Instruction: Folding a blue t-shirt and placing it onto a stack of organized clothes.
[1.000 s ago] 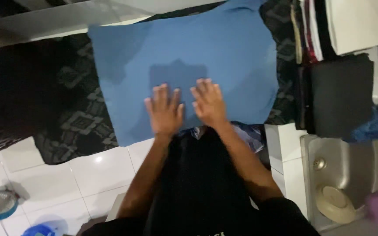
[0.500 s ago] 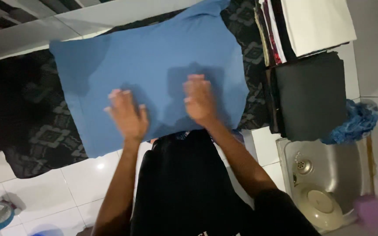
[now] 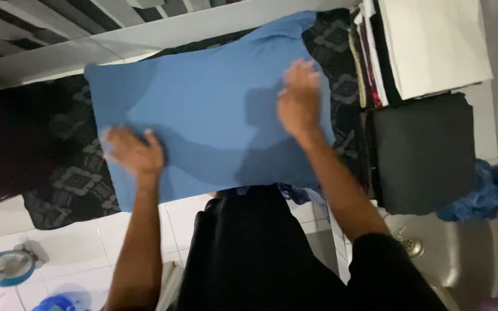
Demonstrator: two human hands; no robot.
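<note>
A blue cloth [image 3: 203, 109] lies spread flat over a dark patterned mat [image 3: 70, 184] on a counter. My left hand [image 3: 134, 152] presses flat on the cloth near its lower left corner, fingers spread. My right hand [image 3: 299, 101] lies flat on the cloth's right side, close to its right edge, fingers apart. Neither hand grips anything. My dark clothing [image 3: 249, 253] fills the lower middle of the view.
Right of the cloth stands a stack of folded clothes, white on top [image 3: 433, 40], with a black folded piece [image 3: 425, 150] in front. A blue crumpled rag [image 3: 485, 193] lies beside a metal sink [image 3: 451, 253]. White floor tiles [image 3: 70, 253] hold a round blue object [image 3: 7, 268].
My hands have slid apart across the cloth: the left one toward the left edge, the right one up and to the right. The view has shifted as well.
</note>
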